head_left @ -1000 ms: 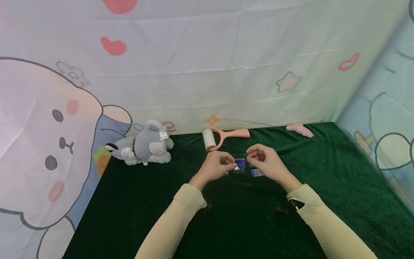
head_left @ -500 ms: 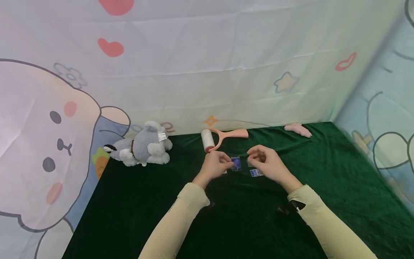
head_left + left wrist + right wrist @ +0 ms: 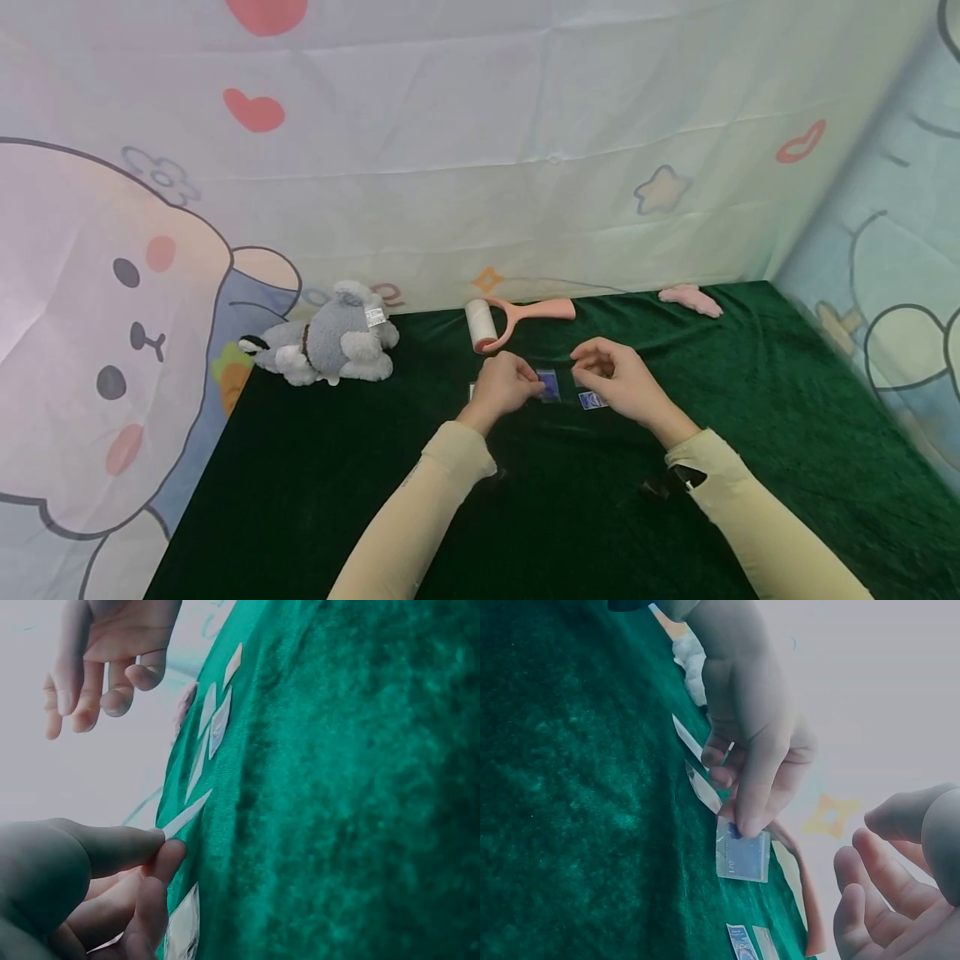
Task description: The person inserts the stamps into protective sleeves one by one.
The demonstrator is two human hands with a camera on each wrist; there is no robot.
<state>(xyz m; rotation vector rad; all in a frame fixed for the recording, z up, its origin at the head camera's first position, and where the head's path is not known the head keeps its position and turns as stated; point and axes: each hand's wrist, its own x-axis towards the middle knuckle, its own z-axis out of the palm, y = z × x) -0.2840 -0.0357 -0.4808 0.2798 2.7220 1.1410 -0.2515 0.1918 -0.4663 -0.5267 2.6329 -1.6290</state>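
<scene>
My left hand (image 3: 508, 385) pinches a small blue card in a clear sleeve (image 3: 742, 862) between thumb and fingertips, close over the green cloth. In the left wrist view that pinched card (image 3: 187, 814) shows nearly edge-on. My right hand (image 3: 618, 379) hovers to the right of it, fingers loosely bent with nothing between them. Near its fingertips lies a blue-and-white printed card (image 3: 592, 401). The right wrist view shows my right hand (image 3: 900, 874) apart from the pinched card. Several flat cards, among them a pale one (image 3: 184, 926), lie in a row along the cloth.
A pink-handled lint roller (image 3: 543, 309) lies behind the hands. The grey plush toy (image 3: 337, 337) is at the left rear, and a small pink soft thing (image 3: 692, 300) at the right rear. Green cloth (image 3: 570, 517) covers the table; a printed curtain (image 3: 450, 125) hangs behind.
My left hand has shifted slightly right over the card. A pale piece at its lower right is now hidden, and a pale edge shows at its left. The right hand stays nearly still.
</scene>
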